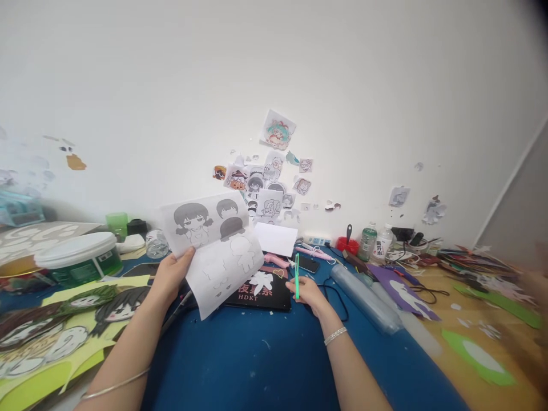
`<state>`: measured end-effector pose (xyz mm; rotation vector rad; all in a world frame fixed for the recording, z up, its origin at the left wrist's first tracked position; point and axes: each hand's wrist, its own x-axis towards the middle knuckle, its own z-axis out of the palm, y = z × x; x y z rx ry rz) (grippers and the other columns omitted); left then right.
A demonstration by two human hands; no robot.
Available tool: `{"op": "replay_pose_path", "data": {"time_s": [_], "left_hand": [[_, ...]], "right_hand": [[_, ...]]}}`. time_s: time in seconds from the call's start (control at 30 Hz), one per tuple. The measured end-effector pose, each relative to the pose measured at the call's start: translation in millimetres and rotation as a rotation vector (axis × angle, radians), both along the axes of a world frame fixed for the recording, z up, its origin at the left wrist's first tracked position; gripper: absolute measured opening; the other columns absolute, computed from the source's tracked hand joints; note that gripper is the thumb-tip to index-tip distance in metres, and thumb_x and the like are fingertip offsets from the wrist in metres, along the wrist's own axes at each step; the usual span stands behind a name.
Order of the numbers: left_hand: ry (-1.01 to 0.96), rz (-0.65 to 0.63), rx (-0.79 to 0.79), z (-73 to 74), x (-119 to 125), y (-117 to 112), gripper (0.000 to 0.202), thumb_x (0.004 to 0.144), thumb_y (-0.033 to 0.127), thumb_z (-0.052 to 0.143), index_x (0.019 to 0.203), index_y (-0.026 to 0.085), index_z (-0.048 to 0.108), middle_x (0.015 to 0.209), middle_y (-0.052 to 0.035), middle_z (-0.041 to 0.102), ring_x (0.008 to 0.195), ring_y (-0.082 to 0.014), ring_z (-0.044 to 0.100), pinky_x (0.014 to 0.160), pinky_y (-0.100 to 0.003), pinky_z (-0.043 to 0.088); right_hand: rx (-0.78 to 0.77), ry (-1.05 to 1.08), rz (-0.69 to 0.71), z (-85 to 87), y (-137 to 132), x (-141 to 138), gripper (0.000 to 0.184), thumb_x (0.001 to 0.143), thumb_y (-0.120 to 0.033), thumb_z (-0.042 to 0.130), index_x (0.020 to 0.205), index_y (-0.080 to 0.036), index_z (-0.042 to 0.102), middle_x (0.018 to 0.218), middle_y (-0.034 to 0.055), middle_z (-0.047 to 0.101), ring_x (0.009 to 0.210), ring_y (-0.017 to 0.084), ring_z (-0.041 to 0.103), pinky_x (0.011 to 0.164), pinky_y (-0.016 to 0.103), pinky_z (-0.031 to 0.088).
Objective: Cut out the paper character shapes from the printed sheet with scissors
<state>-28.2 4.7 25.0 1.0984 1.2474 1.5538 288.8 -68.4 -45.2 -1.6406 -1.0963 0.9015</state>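
Note:
My left hand (177,273) grips the left edge of a printed paper sheet (201,245), thumb on the front. Grey cartoon figures and pale outlines show on the sheet, which is lifted off the table and creased across. My right hand (306,291) is closed on a slim bright-green tool (297,277) held upright; its exact kind is unclear. Behind and between the hands lies a black mat with HDKT lettering (274,302), partly hidden by the sheet. A white paper cutout (261,282) rests on it.
Colourful cartoon cutouts (81,319) cover the left side, near a white-lidded tub (77,251). Rolled clear plastic film (363,297), a purple sheet (400,291) and green scraps (479,357) lie to the right. Bottles (383,242) stand by the wall. Blue table surface (244,365) lies in front.

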Motion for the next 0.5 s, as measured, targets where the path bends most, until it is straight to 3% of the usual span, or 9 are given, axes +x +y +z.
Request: {"op": "replay_pose_path", "data": {"time_s": [0.13, 0.27, 0.37, 0.5], "left_hand": [[0.04, 0.046, -0.027, -0.5, 8, -3, 0.032, 0.063, 0.035, 0.065, 0.087, 0.013, 0.064, 0.092, -0.0103, 0.069, 0.082, -0.0247, 0.064, 0.066, -0.031, 0.053], [0.129, 0.074, 0.034, 3.0, 23, -12, 0.039, 0.065, 0.041, 0.061, 0.091, 0.013, 0.062, 0.096, -0.0126, 0.068, 0.086, -0.0278, 0.063, 0.067, -0.033, 0.052], [0.299, 0.084, 0.132, 11.9, 34, -28, 0.039, 0.067, 0.045, 0.057, 0.089, 0.013, 0.063, 0.092, -0.0114, 0.069, 0.086, -0.0294, 0.062, 0.069, -0.034, 0.051], [0.538, 0.193, 0.437, 19.4, 51, -58, 0.033, 0.074, 0.044, 0.05, 0.083, 0.015, 0.064, 0.083, -0.008, 0.069, 0.082, -0.0272, 0.063, 0.065, -0.032, 0.05]], "right_hand": [[0.113, -0.236, -0.073, 6.5, -5, -5, 0.027, 0.061, -0.031, 0.071, 0.081, -0.016, 0.059, 0.067, 0.0013, 0.058, 0.06, 0.013, 0.054, 0.049, 0.019, 0.037], [0.233, -0.623, -0.228, 20.8, -17, -19, 0.025, 0.07, -0.043, 0.059, 0.082, -0.021, 0.06, 0.064, 0.0009, 0.059, 0.061, 0.016, 0.053, 0.049, 0.021, 0.031], [0.331, -0.653, -0.277, 29.1, -27, -34, 0.027, 0.072, -0.045, 0.055, 0.085, -0.022, 0.06, 0.062, 0.0016, 0.058, 0.058, 0.017, 0.054, 0.05, 0.022, 0.032], [0.597, -0.632, -0.339, 30.7, -37, -54, 0.034, 0.073, -0.043, 0.054, 0.095, -0.018, 0.061, 0.07, 0.0057, 0.061, 0.063, 0.019, 0.056, 0.057, 0.024, 0.038]]}}
